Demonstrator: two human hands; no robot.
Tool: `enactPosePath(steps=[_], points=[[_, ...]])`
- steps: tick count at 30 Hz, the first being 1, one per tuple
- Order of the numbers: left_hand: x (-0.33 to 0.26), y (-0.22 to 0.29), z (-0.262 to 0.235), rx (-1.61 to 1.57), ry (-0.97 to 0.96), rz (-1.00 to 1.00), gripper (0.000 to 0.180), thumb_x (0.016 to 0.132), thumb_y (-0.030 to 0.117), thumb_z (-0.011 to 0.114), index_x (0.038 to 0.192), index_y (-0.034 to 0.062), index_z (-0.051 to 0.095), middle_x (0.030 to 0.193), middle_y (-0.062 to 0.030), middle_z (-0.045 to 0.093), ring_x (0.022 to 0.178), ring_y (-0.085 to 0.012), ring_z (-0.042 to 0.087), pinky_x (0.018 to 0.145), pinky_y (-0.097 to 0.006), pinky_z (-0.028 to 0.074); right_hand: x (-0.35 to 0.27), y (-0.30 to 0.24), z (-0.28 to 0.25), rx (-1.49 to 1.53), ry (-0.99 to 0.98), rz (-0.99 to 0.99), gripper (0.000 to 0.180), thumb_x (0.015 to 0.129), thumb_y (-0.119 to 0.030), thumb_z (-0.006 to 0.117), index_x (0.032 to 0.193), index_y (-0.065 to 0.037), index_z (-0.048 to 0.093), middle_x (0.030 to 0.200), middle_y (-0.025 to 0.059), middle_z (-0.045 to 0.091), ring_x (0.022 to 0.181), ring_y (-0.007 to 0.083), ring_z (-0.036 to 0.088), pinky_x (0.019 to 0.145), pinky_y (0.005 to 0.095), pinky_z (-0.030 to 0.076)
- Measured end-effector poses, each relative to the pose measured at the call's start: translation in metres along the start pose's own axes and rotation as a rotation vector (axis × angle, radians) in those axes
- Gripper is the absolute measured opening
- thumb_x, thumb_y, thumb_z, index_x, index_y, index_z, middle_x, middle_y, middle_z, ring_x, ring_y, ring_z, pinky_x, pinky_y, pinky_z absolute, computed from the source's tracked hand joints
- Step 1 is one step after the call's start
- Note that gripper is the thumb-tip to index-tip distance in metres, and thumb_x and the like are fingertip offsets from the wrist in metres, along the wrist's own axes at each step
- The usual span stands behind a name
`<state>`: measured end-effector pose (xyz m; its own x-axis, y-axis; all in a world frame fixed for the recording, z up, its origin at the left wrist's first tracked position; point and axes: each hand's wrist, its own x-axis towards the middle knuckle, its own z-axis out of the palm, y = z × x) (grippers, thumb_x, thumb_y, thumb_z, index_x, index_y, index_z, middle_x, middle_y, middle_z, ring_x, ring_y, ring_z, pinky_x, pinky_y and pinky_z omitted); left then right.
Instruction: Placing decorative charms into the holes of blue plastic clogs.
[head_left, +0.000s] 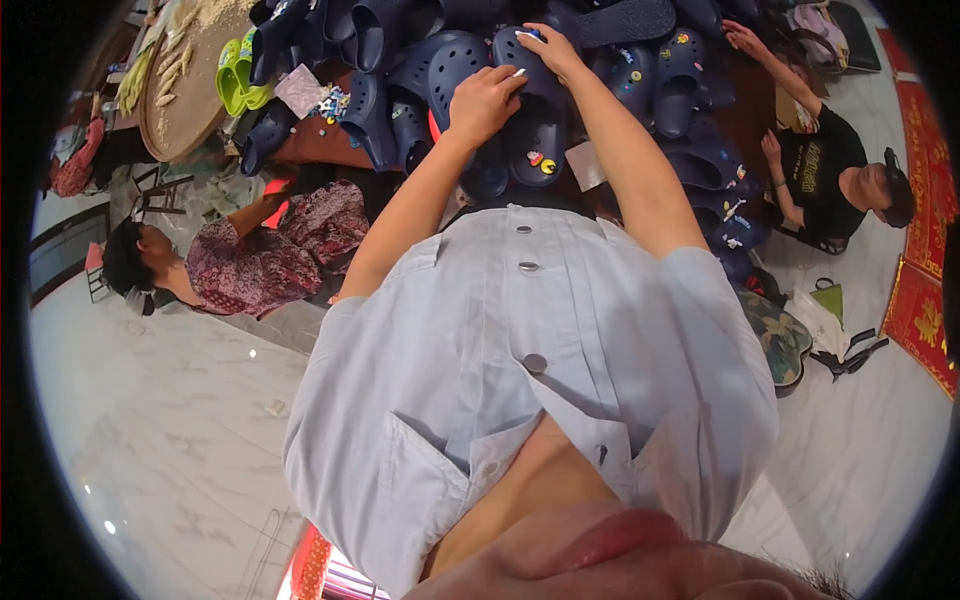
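Note:
A navy clog [536, 120] with small coloured charms near its heel lies in front of me on the table. My left hand [483, 102] is closed over its left side, pinching a small white piece near the strap. Fingers of my right hand [549, 46] press on the clog's toe end. Many more navy clogs [650, 75] are heaped around it.
A pair of lime green clogs [236, 75] and a round woven tray [180, 90] sit at the far left. One person in a patterned top [270, 250] sits left, another in a black shirt [820, 170] sits right, reaching into the pile. White marble floor [170, 400] lies below.

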<state>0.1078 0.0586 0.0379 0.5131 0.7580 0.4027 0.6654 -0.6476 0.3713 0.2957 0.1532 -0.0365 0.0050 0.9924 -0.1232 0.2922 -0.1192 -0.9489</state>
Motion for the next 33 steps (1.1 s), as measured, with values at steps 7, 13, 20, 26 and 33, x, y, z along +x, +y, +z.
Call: enactPosePath(steps=[7, 13, 20, 26, 33], points=[[0.001, -0.021, 0.002, -0.58, 0.221, -0.221, 0.025, 0.084, 0.018, 0.07, 0.108, 0.0107, 0.072, 0.099, -0.0089, 0.068, 0.088, -0.0188, 0.066, 0.078, -0.03, 0.051, -0.052, 0.019, -0.001, 0.298, 0.26, -0.062, 0.044, 0.095, -0.031, 0.06, 0.128, -0.003, 0.056, 0.117, 0.0135, 0.063, 0.109, 0.021, 0.058, 0.096, 0.0304, 0.042], [0.015, -0.034, -0.019, -1.276, 0.107, -0.548, 0.048, 0.09, -0.003, 0.059, 0.136, 0.0023, 0.05, 0.115, -0.0109, 0.063, 0.1, -0.02, 0.066, 0.079, -0.025, 0.052, -0.102, 0.034, -0.028, 0.25, 0.428, -0.147, 0.038, 0.094, -0.025, 0.062, 0.125, -0.003, 0.057, 0.105, 0.01, 0.066, 0.097, 0.0174, 0.06, 0.088, 0.029, 0.046], [0.019, -0.047, -0.027, -1.273, 0.18, -0.638, 0.061, 0.086, -0.008, 0.06, 0.143, -0.0017, 0.039, 0.117, -0.0152, 0.061, 0.097, -0.0239, 0.068, 0.077, -0.027, 0.055, -0.127, 0.02, -0.091, 0.3, 0.719, -0.196, 0.028, 0.097, -0.014, 0.057, 0.121, 0.0, 0.053, 0.101, 0.011, 0.067, 0.093, 0.0142, 0.062, 0.084, 0.0267, 0.046], [0.002, -0.107, -0.026, -0.665, 0.224, -0.71, 0.048, 0.076, 0.001, 0.068, 0.124, 0.0021, 0.062, 0.098, -0.0157, 0.071, 0.082, -0.0175, 0.071, 0.07, -0.028, 0.055, -0.154, -0.041, -0.054, -0.302, 0.587, -0.474, 0.02, 0.087, -0.012, 0.065, 0.106, -0.005, 0.065, 0.1, 0.0105, 0.065, 0.095, 0.0288, 0.059, 0.085, 0.038, 0.046], [0.028, -0.102, -0.028, 0.075, -0.046, -0.477, 0.039, 0.074, 0.005, 0.064, 0.113, 0.0033, 0.066, 0.104, -0.0228, 0.067, 0.098, -0.0402, 0.064, 0.086, -0.045, 0.052, -0.141, -0.075, 0.032, -0.714, -0.046, -0.975, 0.037, 0.081, -0.029, 0.069, 0.116, -0.019, 0.063, 0.133, 0.0076, 0.051, 0.124, 0.0247, 0.046, 0.103, 0.0424, 0.033]])
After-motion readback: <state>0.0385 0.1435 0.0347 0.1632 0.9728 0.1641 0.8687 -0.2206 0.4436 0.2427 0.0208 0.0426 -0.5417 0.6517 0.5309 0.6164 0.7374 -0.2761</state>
